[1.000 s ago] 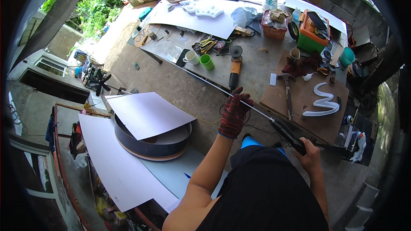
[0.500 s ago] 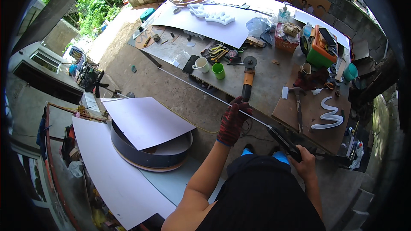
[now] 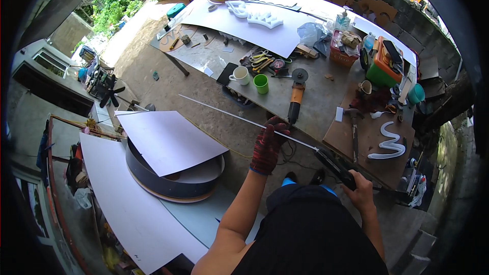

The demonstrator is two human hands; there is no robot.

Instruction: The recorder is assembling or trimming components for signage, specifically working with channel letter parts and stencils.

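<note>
My right hand (image 3: 360,189), bare, is wrapped round the rear end of a slim black tool body (image 3: 333,167). Out of its front runs a long, thin pale rod (image 3: 224,111), slanting up to the left over the floor. My left hand (image 3: 268,145), in a dark red and black glove, is closed round the rod ahead of the black body. Just beyond that glove an orange and black angle grinder (image 3: 296,99) lies on the workbench (image 3: 318,102). The exact kind of black tool cannot be made out.
A white mug (image 3: 239,75) and a green cup (image 3: 261,84) stand by the bench's near edge. A hammer (image 3: 355,132) and a white wavy piece (image 3: 389,142) lie on a brown board. At left, a white sheet (image 3: 170,140) rests on a dark round frame (image 3: 168,186). Cords trail underfoot.
The rod's far tip has swung a little left and nearer to me, away from the bench edge. My left hand has shifted slightly left with it; both hands keep their hold.
</note>
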